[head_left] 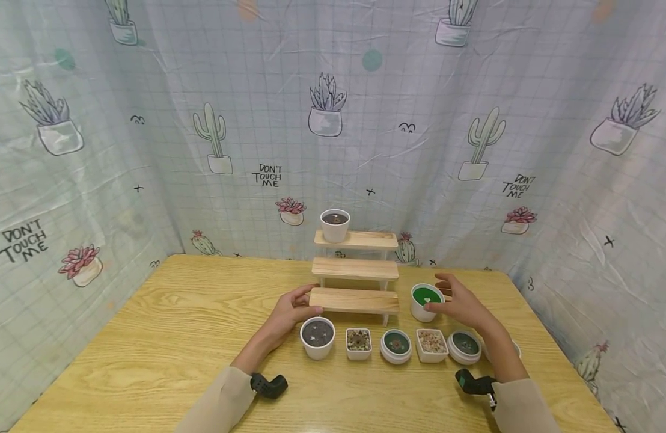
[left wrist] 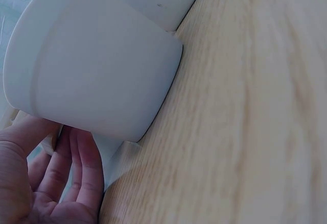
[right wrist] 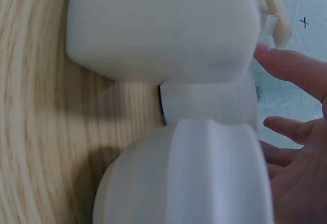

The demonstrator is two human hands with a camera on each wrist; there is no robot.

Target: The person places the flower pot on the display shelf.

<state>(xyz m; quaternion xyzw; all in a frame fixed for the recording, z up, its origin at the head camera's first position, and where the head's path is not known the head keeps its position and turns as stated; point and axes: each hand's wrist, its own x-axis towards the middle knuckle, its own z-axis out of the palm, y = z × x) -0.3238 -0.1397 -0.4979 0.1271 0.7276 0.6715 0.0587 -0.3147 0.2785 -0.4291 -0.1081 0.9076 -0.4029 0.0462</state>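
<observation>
My left hand point(head_left: 285, 314) is at the left end of a three-step wooden stand point(head_left: 354, 299), gripping its lowest board between thumb and fingers. Behind a white pot point(left wrist: 97, 60) in the left wrist view, those fingers are partly hidden. To the right of the stand, my right hand point(head_left: 464, 304) is spread beside a white pot with a green top point(head_left: 426, 296). Its thumb reaches over the pot's near rim while the other fingers stand apart on the far right side. Another white pot with dark filling point(head_left: 335, 228) sits on the top step, at its left.
A row of small pots lies along the stand's front: a dark-filled round pot point(head_left: 318, 337), a square pebble pot point(head_left: 358, 344), a low round pot point(head_left: 395, 347), another square pot point(head_left: 432, 346) and a round one point(head_left: 465, 347). A further pot is partly behind my right forearm. A printed curtain point(head_left: 365, 150) hangs behind.
</observation>
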